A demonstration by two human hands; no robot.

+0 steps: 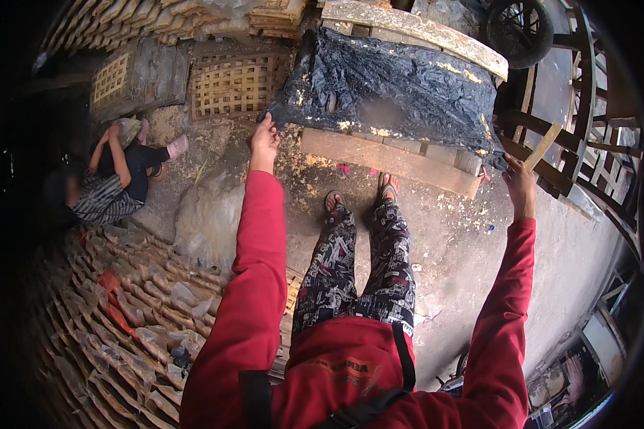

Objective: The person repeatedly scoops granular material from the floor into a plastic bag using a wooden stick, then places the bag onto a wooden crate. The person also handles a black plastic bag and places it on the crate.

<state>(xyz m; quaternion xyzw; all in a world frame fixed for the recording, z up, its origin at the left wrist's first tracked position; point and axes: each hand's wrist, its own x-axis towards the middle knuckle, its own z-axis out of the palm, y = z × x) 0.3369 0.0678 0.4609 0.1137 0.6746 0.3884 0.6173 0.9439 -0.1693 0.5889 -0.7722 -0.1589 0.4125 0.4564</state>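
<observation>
A crumpled black plastic sheet (402, 86) with yellowish crumbs lies spread over a wooden slatted stand (392, 158). My left hand (264, 140) pinches its near left corner, past the stand's edge. At the opposite side, my right hand (519, 182) grips the near right corner, which is bunched between the fingers. A wooden stick (544, 145) slants up beside my right hand; whether it touches the hand I cannot tell. Both arms reach forward, and the sheet's near edge runs between the two hands.
A seated person (119, 171) is on the floor at left, near a woven bamboo tray (231, 86). Stacked plastic-wrapped trays (123, 332) fill the lower left. A translucent plastic bundle (212, 217) lies beside my left arm. A wheel (519, 32) and wooden frames (582, 102) stand at upper right.
</observation>
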